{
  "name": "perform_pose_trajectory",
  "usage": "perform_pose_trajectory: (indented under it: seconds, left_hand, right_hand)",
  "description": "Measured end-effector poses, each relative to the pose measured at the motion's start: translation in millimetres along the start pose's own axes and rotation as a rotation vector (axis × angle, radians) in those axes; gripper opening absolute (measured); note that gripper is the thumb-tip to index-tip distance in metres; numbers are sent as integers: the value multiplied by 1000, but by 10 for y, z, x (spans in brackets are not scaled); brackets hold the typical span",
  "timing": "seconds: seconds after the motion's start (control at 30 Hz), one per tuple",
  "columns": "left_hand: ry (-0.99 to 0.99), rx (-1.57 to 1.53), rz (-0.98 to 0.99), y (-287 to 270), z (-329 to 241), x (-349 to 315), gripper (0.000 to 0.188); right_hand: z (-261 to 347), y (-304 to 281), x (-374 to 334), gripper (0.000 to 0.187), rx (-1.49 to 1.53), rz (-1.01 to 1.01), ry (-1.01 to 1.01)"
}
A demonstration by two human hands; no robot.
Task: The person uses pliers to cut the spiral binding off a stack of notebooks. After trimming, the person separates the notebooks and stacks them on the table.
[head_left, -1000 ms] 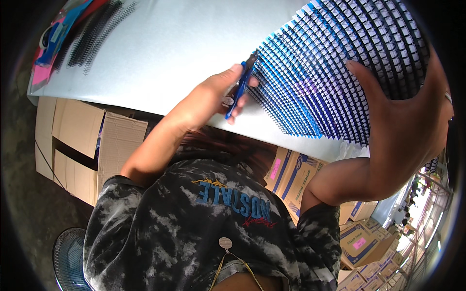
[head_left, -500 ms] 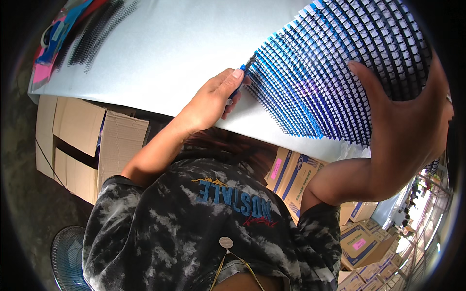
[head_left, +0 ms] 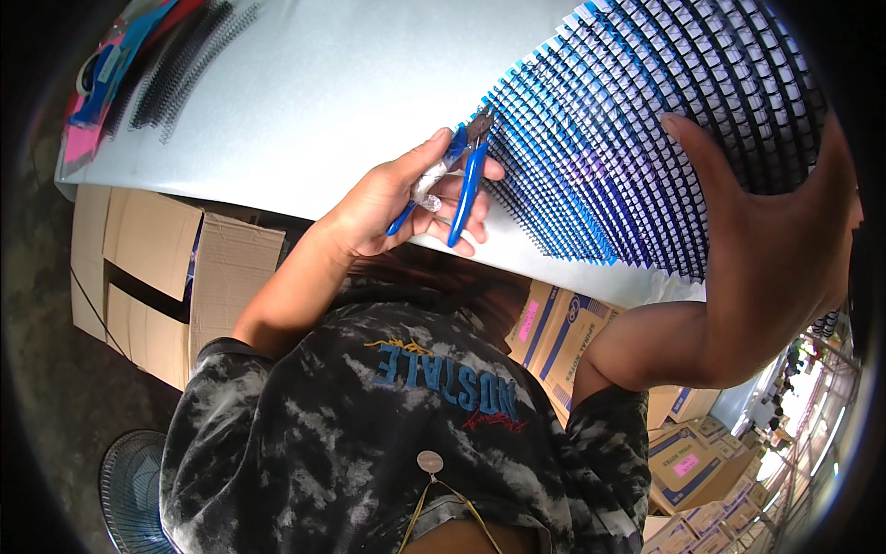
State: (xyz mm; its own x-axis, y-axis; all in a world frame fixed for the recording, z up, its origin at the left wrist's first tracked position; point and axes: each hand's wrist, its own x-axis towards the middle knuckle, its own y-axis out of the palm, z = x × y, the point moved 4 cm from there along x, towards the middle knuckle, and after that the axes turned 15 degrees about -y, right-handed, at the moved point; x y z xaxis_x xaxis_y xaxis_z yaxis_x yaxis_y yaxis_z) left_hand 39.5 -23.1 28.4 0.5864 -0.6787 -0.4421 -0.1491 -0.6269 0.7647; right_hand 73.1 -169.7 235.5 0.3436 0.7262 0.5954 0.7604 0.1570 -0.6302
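In my left hand [head_left: 388, 198] is a pair of side cutters [head_left: 472, 175] with blue handles, one wrapped in clear or whitish material. The handles are spread apart, and the dark jaws touch or nearly touch the near-left edge of a large stack of spiral notebooks [head_left: 591, 148]. Black wire coils run in curved rows across the stack, with blue, white and purple between them. My right hand [head_left: 775, 240] spans the stack's right side, thumb stretched out against the coils and spread away from the fingers. Its fingertips are partly hidden at the dark rim.
A pale table [head_left: 351, 83] carries the stack. Loose black coils [head_left: 180, 74] and a blue tape dispenser [head_left: 97, 88] lie at its far left. Below stand an open cardboard box [head_left: 235, 272], printed cartons [head_left: 554, 337] and a fan [head_left: 138, 489]. More cartons [head_left: 692, 462] are stacked at lower right.
My left hand has turned and loosened its grip, so the cutters' handles have spread and its fingers have opened out beneath them. My right hand stays on the stack, almost unmoved.
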Motion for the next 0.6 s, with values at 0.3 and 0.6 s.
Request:
perform_pose_trajectory:
  seconds: [0.3, 0.6]
  left_hand:
    - [319, 1147, -931, 1, -148, -52, 44]
    - [5, 59, -163, -33, 23, -8, 56]
  right_hand:
    - [-4, -4, -12, 95, -5, -7, -3]
    - [-21, -16, -23, 96, 1, -14, 2]
